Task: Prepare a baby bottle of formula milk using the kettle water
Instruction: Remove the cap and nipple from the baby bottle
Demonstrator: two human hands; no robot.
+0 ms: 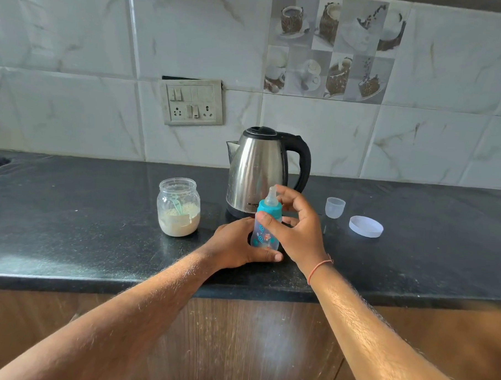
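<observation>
**Marble-look tiles over a black stone tabletop**

The wall (78,38) is clad in large white tiles with grey veining, set with pale grout lines. One decorative tile panel (333,47) shows a grid of coffee cups and beans (the printing is soft and hazy). A grubby white switchboard (193,102) with two sockets and rocker switches sits low on the wall. Below runs a speckled black stone tabletop (83,240), glossy with soft daylight reflections. Under its edge are brown wood-grain cabinet fronts (251,348), scuffed in places.
</observation>
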